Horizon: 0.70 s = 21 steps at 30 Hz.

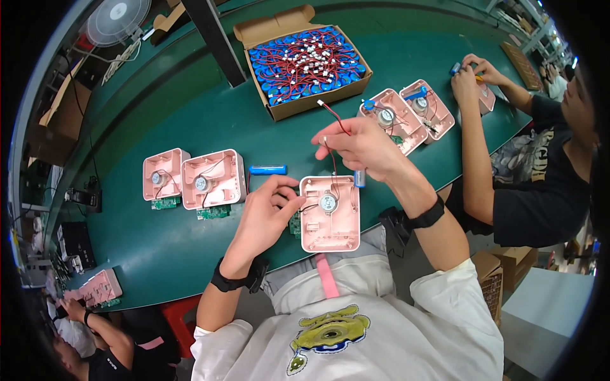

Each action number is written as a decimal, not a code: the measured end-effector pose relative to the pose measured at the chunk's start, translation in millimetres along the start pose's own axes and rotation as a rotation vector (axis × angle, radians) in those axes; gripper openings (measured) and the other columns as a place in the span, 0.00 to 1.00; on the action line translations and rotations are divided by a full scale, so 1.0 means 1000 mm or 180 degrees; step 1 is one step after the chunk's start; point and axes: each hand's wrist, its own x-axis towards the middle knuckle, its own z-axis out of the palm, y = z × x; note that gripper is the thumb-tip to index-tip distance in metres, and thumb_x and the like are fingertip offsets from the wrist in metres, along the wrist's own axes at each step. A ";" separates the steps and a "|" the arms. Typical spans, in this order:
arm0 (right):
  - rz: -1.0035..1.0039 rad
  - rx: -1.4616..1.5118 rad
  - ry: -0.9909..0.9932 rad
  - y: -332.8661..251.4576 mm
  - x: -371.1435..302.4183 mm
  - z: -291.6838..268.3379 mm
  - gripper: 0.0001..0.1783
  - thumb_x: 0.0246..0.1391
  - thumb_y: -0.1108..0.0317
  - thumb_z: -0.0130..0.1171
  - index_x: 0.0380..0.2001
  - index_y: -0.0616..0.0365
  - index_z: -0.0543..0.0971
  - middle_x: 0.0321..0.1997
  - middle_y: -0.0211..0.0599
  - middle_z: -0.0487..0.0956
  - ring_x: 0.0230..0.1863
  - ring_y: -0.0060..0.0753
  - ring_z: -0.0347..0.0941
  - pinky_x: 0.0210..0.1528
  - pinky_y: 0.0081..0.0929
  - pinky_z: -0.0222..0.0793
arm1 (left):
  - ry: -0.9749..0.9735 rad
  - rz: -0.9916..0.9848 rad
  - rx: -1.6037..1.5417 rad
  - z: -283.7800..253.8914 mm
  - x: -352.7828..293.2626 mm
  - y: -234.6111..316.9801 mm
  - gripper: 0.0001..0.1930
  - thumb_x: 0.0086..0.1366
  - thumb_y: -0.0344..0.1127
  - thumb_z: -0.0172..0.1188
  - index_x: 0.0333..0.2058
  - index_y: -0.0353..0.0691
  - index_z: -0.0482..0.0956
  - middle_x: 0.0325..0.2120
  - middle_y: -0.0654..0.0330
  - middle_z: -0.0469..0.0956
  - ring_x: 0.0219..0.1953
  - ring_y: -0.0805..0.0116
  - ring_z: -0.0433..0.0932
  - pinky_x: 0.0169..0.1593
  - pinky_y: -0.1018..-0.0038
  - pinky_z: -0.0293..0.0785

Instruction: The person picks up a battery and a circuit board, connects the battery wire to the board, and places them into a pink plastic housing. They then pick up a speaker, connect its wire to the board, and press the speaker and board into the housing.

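Observation:
In front of me a pink plastic housing [346, 219] lies open side up, with a round speaker [328, 202] inside. My left hand [267, 206] has its fingers bent against the housing's left wall, gripping the edge; a green circuit board [295, 223] shows partly beside it. Over the far right corner, my right hand [365, 149] pinches thin wire leads [333, 162]. A white connector [321, 103] on a red lead sticks out beyond that hand. A blue cylindrical battery [360, 179] stands by the housing's right wall, partly hidden by my right hand.
A cardboard box [318, 101] full of blue batteries stands at the back. Another battery [267, 170] lies left of centre. Pink housings [213, 179] sit left, others [406, 130] right. A co-worker's hands [470, 79] work at right; another person [95, 330] sits lower left.

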 end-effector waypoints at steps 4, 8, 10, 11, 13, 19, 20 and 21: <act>-0.0115 0.0318 -0.0033 -0.002 -0.027 0.007 0.12 0.71 0.73 0.55 0.50 0.70 0.81 0.44 0.45 0.86 0.19 0.09 0.60 0.15 0.15 0.50 | -0.0033 -0.0036 -0.0049 0.000 0.000 0.000 0.15 0.71 0.30 0.69 0.51 0.29 0.77 0.35 0.63 0.81 0.28 0.82 0.79 0.27 0.81 0.75; -0.0239 0.0808 0.0053 0.005 -0.044 0.010 0.11 0.71 0.73 0.54 0.48 0.69 0.81 0.44 0.44 0.86 0.24 0.12 0.68 0.16 0.14 0.51 | -0.0084 -0.0177 -0.0329 -0.002 0.002 -0.004 0.15 0.71 0.32 0.68 0.49 0.28 0.78 0.35 0.59 0.82 0.26 0.78 0.81 0.26 0.78 0.77; -0.0368 0.1106 -0.0005 0.012 -0.049 0.008 0.09 0.72 0.73 0.56 0.47 0.67 0.81 0.42 0.43 0.85 0.28 0.13 0.72 0.17 0.13 0.52 | -0.0166 -0.0261 -0.0404 -0.003 0.002 -0.008 0.15 0.72 0.33 0.68 0.49 0.27 0.78 0.35 0.58 0.83 0.26 0.78 0.81 0.24 0.77 0.77; -0.0363 0.1103 0.0000 0.016 -0.050 0.007 0.09 0.72 0.73 0.56 0.47 0.67 0.81 0.42 0.43 0.85 0.28 0.13 0.72 0.17 0.13 0.52 | -0.0170 -0.0263 -0.0412 -0.004 0.002 -0.009 0.15 0.72 0.33 0.68 0.49 0.27 0.78 0.35 0.58 0.83 0.26 0.78 0.81 0.24 0.77 0.77; -0.0622 0.0859 -0.0121 0.024 -0.050 0.005 0.08 0.71 0.73 0.58 0.47 0.66 0.81 0.40 0.40 0.85 0.28 0.13 0.72 0.18 0.13 0.54 | -0.0376 -0.0380 -0.0544 -0.005 0.003 -0.009 0.14 0.73 0.32 0.67 0.50 0.29 0.78 0.38 0.60 0.82 0.30 0.79 0.81 0.27 0.79 0.79; -0.0644 0.0673 0.0003 0.025 -0.054 0.008 0.06 0.69 0.73 0.62 0.44 0.65 0.81 0.34 0.34 0.83 0.26 0.11 0.72 0.21 0.12 0.55 | -0.0726 -0.0436 -0.0752 -0.017 -0.002 -0.011 0.12 0.72 0.28 0.67 0.49 0.30 0.79 0.37 0.61 0.82 0.33 0.78 0.82 0.33 0.79 0.80; -0.0616 0.0423 0.0111 0.021 -0.057 0.010 0.06 0.69 0.72 0.62 0.44 0.65 0.81 0.33 0.32 0.83 0.26 0.12 0.73 0.21 0.14 0.57 | -0.0775 -0.0442 -0.0730 -0.019 -0.003 -0.011 0.12 0.70 0.27 0.68 0.49 0.31 0.79 0.37 0.61 0.83 0.34 0.78 0.82 0.34 0.79 0.80; -0.0587 0.0172 0.0217 0.017 -0.060 0.013 0.07 0.69 0.72 0.63 0.43 0.65 0.81 0.32 0.31 0.83 0.26 0.13 0.74 0.21 0.15 0.59 | -0.0824 -0.0448 -0.0709 -0.021 -0.004 -0.011 0.12 0.69 0.25 0.68 0.48 0.31 0.79 0.37 0.61 0.83 0.34 0.78 0.82 0.35 0.79 0.80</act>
